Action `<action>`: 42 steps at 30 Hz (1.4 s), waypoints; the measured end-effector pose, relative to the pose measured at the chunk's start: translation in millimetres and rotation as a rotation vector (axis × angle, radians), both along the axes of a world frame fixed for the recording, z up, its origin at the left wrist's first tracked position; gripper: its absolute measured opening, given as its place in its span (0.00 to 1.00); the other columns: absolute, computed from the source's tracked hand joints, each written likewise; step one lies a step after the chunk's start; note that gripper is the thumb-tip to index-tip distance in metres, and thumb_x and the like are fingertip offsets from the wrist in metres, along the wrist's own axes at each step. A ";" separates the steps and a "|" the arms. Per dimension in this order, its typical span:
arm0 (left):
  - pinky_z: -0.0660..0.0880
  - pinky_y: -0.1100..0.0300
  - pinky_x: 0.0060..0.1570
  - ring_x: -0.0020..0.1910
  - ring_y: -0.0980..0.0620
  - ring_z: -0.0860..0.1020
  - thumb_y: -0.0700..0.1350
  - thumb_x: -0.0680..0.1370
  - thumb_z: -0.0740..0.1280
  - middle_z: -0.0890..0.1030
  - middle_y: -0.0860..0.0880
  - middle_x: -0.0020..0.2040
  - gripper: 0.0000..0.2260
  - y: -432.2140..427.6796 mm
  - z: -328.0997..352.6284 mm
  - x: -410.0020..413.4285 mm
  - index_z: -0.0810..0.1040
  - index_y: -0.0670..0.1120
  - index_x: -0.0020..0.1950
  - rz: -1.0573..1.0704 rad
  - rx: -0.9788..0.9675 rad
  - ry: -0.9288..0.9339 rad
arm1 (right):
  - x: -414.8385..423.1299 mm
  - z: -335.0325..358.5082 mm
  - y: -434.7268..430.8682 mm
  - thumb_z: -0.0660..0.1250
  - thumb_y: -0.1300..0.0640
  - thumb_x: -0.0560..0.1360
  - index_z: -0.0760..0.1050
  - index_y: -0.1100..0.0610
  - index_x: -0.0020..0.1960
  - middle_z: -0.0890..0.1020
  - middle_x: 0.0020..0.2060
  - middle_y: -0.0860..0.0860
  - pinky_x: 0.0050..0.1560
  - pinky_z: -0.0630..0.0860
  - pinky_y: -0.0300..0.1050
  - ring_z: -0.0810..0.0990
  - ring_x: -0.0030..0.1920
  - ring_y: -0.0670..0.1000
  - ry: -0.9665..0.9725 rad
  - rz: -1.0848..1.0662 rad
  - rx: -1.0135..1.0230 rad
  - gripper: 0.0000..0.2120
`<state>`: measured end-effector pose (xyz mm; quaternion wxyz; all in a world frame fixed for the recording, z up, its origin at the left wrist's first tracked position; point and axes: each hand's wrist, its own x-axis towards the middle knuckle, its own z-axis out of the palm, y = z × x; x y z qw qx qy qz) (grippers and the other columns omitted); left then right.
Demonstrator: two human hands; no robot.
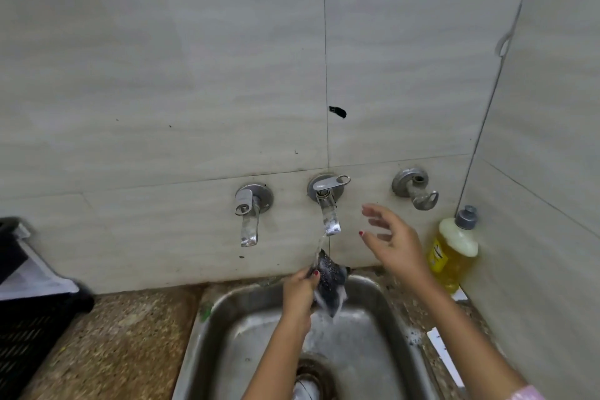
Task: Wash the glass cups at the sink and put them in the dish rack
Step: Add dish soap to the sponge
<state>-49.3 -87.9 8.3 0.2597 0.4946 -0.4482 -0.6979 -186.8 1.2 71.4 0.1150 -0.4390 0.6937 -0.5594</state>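
- Glass cup (305,388), or what looks like one, lies low in the sink (383,308) over the drain, cut off by the frame's edge; neither hand holds it.
- Dish rack (29,318), dark, sits on the counter at far left, well apart from the sink.
- Left hand (297,294) grips a dark scrubber (329,282) under the stream. I judge this step is wetting it, so I'd hold it square under the water and squeeze.
- Middle tap (328,204) is running. Right hand (391,243) hovers beside it, fingers spread, holding nothing.
- Soap bottle (453,256) stands at right; I'd dose the scrubber next.
- Glass cup looks clear, wet and blurred; I cannot tell its tilt.
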 end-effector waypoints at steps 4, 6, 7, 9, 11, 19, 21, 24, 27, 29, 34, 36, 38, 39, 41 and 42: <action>0.78 0.51 0.45 0.44 0.44 0.80 0.35 0.78 0.62 0.82 0.42 0.47 0.07 3.2 3.0 1.5 0.79 0.43 0.50 -0.018 0.033 -0.033 | -5.5 28.5 -11.0 0.67 0.62 0.73 0.66 0.50 0.68 0.74 0.56 0.43 0.45 0.75 0.35 0.75 0.50 0.44 0.133 0.029 -0.022 0.25; 0.78 0.48 0.43 0.43 0.44 0.79 0.35 0.79 0.61 0.81 0.43 0.45 0.07 1.2 5.9 3.5 0.77 0.41 0.52 -0.007 0.100 0.035 | -7.6 37.6 -17.7 0.67 0.61 0.74 0.64 0.48 0.70 0.72 0.57 0.43 0.44 0.75 0.38 0.74 0.50 0.46 0.254 0.057 0.008 0.27; 0.78 0.46 0.42 0.42 0.44 0.78 0.35 0.79 0.61 0.80 0.42 0.44 0.06 0.6 8.5 6.0 0.76 0.40 0.51 0.019 0.156 0.067 | -8.0 41.9 -20.8 0.66 0.60 0.74 0.62 0.48 0.71 0.70 0.57 0.43 0.45 0.76 0.40 0.74 0.51 0.46 0.308 0.075 0.024 0.28; 0.79 0.45 0.35 0.41 0.43 0.75 0.35 0.79 0.60 0.77 0.42 0.43 0.04 1.0 12.2 10.2 0.73 0.38 0.52 0.098 0.314 0.130 | -7.9 48.8 -26.1 0.66 0.59 0.74 0.60 0.48 0.73 0.68 0.58 0.43 0.49 0.74 0.41 0.73 0.52 0.45 0.395 0.106 0.054 0.30; 0.78 0.47 0.30 0.40 0.42 0.74 0.36 0.79 0.59 0.75 0.41 0.43 0.07 -0.4 12.0 14.0 0.71 0.38 0.56 0.160 0.450 0.187 | -6.2 55.1 -32.1 0.66 0.58 0.74 0.57 0.49 0.74 0.68 0.61 0.45 0.53 0.70 0.39 0.71 0.55 0.44 0.448 0.130 0.084 0.31; 0.78 0.47 0.29 0.39 0.40 0.73 0.33 0.78 0.60 0.74 0.39 0.43 0.03 -5.1 2.5 20.0 0.70 0.35 0.45 0.069 0.543 0.144 | 2.6 61.6 -45.6 0.63 0.56 0.75 0.54 0.50 0.75 0.64 0.70 0.51 0.61 0.69 0.45 0.66 0.67 0.51 0.633 0.181 0.208 0.31; 0.76 0.54 0.21 0.38 0.41 0.74 0.32 0.78 0.59 0.76 0.39 0.41 0.02 -4.8 3.6 17.0 0.71 0.36 0.48 -0.009 0.473 0.067 | 4.3 60.0 -44.0 0.63 0.57 0.75 0.53 0.50 0.75 0.63 0.70 0.52 0.59 0.70 0.44 0.66 0.67 0.52 0.649 0.181 0.199 0.32; 0.77 0.57 0.24 0.38 0.43 0.77 0.29 0.78 0.57 0.78 0.41 0.42 0.08 -8.3 4.5 9.2 0.73 0.38 0.50 -0.061 0.283 0.022 | 4.0 56.2 -43.1 0.63 0.58 0.75 0.52 0.51 0.75 0.62 0.70 0.51 0.52 0.67 0.39 0.67 0.65 0.52 0.678 0.171 0.193 0.33; 0.78 0.51 0.44 0.46 0.43 0.79 0.27 0.77 0.57 0.80 0.42 0.47 0.14 -14.2 3.6 3.1 0.74 0.39 0.58 -0.163 0.099 0.006 | 4.9 55.6 -43.7 0.63 0.58 0.75 0.53 0.52 0.75 0.63 0.69 0.52 0.50 0.65 0.38 0.68 0.63 0.52 0.683 0.160 0.185 0.32; 0.76 0.51 0.52 0.52 0.44 0.78 0.28 0.77 0.58 0.81 0.42 0.51 0.15 -17.3 3.2 0.8 0.74 0.38 0.61 -0.228 0.029 -0.018 | 6.4 54.4 -45.3 0.63 0.60 0.74 0.56 0.54 0.74 0.64 0.68 0.53 0.53 0.66 0.39 0.68 0.63 0.54 0.677 0.163 0.170 0.31; 0.72 0.47 0.55 0.52 0.43 0.77 0.30 0.79 0.56 0.80 0.41 0.52 0.14 -17.2 4.7 -1.9 0.73 0.39 0.62 -0.123 0.170 0.221 | 6.6 52.1 -46.6 0.62 0.62 0.74 0.62 0.57 0.71 0.64 0.67 0.54 0.58 0.65 0.40 0.69 0.63 0.55 0.647 0.180 0.168 0.26; 0.77 0.50 0.43 0.46 0.44 0.78 0.31 0.79 0.55 0.80 0.41 0.50 0.13 -18.1 5.4 0.4 0.73 0.41 0.59 -0.004 0.271 0.350 | 6.3 52.0 -46.3 0.62 0.63 0.74 0.64 0.57 0.70 0.64 0.67 0.53 0.58 0.65 0.39 0.68 0.64 0.54 0.649 0.185 0.177 0.25; 0.78 0.50 0.36 0.43 0.44 0.77 0.32 0.80 0.54 0.78 0.41 0.53 0.11 -20.3 6.1 3.9 0.72 0.42 0.56 0.085 0.325 0.384 | 6.7 52.7 -46.5 0.61 0.64 0.74 0.64 0.57 0.70 0.63 0.67 0.53 0.58 0.64 0.37 0.67 0.65 0.53 0.640 0.188 0.181 0.25; 0.77 0.49 0.37 0.42 0.44 0.77 0.32 0.80 0.54 0.77 0.40 0.55 0.10 -21.9 6.3 5.3 0.72 0.42 0.53 0.113 0.327 0.366 | 7.2 52.9 -46.8 0.61 0.64 0.74 0.64 0.57 0.70 0.64 0.67 0.53 0.58 0.64 0.36 0.67 0.65 0.53 0.635 0.188 0.181 0.25; 0.73 0.50 0.41 0.41 0.45 0.76 0.32 0.80 0.54 0.77 0.40 0.54 0.09 -24.2 6.4 7.3 0.72 0.43 0.50 0.144 0.302 0.312 | 8.2 53.3 -46.8 0.61 0.64 0.74 0.64 0.57 0.70 0.64 0.67 0.53 0.57 0.63 0.35 0.68 0.64 0.52 0.636 0.182 0.181 0.25; 0.73 0.50 0.43 0.41 0.45 0.76 0.31 0.80 0.54 0.77 0.40 0.52 0.10 -25.1 6.1 7.0 0.72 0.41 0.53 0.157 0.282 0.302 | 8.4 53.5 -46.4 0.61 0.65 0.73 0.64 0.57 0.70 0.64 0.67 0.53 0.56 0.63 0.35 0.68 0.64 0.52 0.636 0.177 0.180 0.25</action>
